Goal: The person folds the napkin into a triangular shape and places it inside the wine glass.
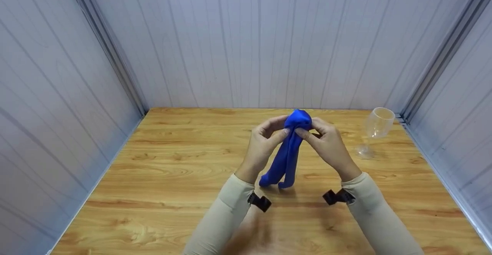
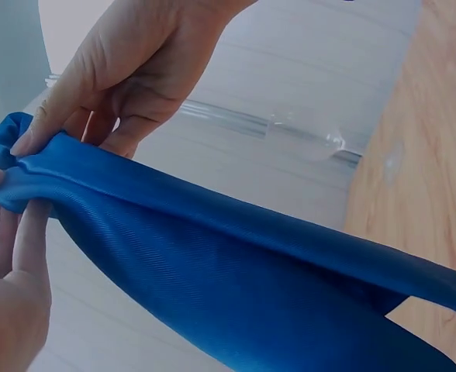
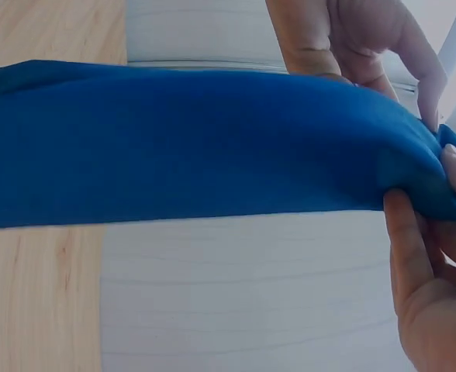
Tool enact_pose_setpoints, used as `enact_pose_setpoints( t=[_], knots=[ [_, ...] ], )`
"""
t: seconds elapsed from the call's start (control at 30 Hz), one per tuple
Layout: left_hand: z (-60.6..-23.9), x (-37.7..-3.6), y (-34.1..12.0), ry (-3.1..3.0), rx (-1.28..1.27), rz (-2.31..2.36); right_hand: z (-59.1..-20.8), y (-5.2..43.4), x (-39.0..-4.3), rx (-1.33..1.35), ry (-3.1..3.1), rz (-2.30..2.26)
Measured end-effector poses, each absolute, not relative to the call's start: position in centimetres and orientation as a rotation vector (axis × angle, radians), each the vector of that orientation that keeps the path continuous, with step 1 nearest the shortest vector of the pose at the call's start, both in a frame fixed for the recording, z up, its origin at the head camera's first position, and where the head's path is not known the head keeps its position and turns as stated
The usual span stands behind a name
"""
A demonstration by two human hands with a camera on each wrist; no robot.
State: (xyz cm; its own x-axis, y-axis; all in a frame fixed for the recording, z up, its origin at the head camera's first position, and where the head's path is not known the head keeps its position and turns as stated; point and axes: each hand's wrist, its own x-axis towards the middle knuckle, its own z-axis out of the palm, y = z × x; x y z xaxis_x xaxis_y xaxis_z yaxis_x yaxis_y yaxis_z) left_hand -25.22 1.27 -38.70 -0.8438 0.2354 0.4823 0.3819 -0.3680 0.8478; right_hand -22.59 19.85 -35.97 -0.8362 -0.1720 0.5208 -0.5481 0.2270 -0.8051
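A strip of smooth blue cloth (image 1: 282, 164) hangs between both hands above the table, gathered into a rounded bunch at its top. My left hand (image 1: 262, 141) pinches the bunch from the left, thumb in front and fingers behind. From the right, my right hand (image 1: 326, 139) pinches it the same way, the two thumbs close together. In the left wrist view, a lengthwise fold runs down the cloth (image 2: 212, 256). The right wrist view shows a broad, flat face of the cloth (image 3: 181, 147). Its two lower ends hang down; whether they touch the table cannot be told.
A clear stemmed glass (image 1: 379, 122) stands upright at the back right of the wooden table (image 1: 173, 178). Pale panelled walls (image 1: 238, 43) enclose the table at the back and both sides. Each wrist wears a small black camera on a strap.
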Motion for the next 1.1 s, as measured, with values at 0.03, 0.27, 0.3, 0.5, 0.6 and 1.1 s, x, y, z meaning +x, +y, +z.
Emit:
enact_pose_setpoints(
  t=[0.03,0.27,0.3,0.5,0.6,1.1],
  knots=[
    [-38.8,-25.2,1.3,-1.706,-0.847,-2.376,-36.2,20.0,-22.8,0.68,-2.195,1.645],
    [-39.4,-25.3,1.3,-1.746,-0.854,-2.29,-37.3,20.5,-23.6,0.749,-2.188,1.703],
    [-39.4,-25.3,1.3,-1.756,-0.855,-2.272,-37.4,20.6,-23.7,0.757,-2.178,1.709],
    [-39.5,-25.4,0.9,-1.862,-0.836,-2.161,-37.6,20.6,-23.9,0.769,-2.157,1.691],
    [-39.8,-25.5,0.5,-1.971,-0.851,-2.055,-37.6,20.7,-23.9,0.757,-2.171,1.666],
    [-41.3,-25.5,-0.2,-2.487,-1.108,-1.607,-36.4,20.1,-22.9,0.731,-2.225,1.638]
  ],
)
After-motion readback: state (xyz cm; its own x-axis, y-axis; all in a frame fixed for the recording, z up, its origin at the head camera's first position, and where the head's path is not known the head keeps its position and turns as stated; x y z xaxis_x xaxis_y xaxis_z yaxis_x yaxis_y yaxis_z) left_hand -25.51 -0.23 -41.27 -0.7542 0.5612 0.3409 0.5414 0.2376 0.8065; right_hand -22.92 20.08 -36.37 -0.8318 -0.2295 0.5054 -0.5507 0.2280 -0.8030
